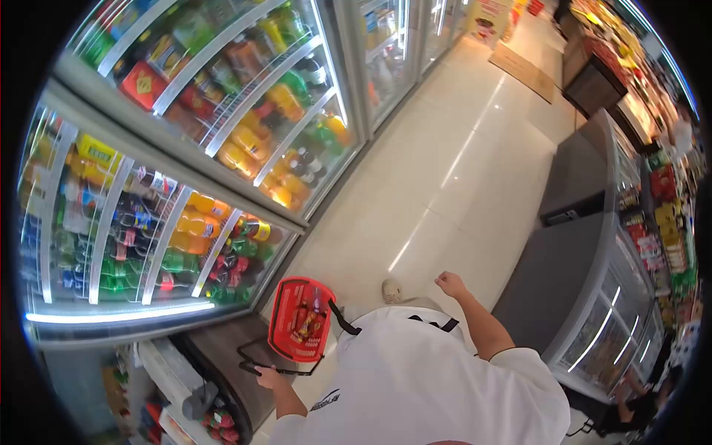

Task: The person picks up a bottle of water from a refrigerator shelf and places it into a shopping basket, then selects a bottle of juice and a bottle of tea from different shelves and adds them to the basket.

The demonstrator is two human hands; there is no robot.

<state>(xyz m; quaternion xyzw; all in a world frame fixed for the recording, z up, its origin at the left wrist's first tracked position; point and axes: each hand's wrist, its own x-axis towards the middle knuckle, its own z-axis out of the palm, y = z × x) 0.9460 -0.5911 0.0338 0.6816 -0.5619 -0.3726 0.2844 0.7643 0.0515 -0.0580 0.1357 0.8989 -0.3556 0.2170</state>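
Floor: pale, glossy tiles, with 1 shoe showing ahead of a white shirt.
Drinks coolers: lit and glass-fronted along the left side, their shelves lined with bottles.
Grey cabinets: 2 stand on the right side of the aisle.
Red basket: just beyond the left hand, beside the shirt, with colourful packs inside.
Left hand: closed around the black handle, at the basket's near end.
Right hand: fingers loosely curled, well apart from the basket; whether they enclose anything, I cannot tell.
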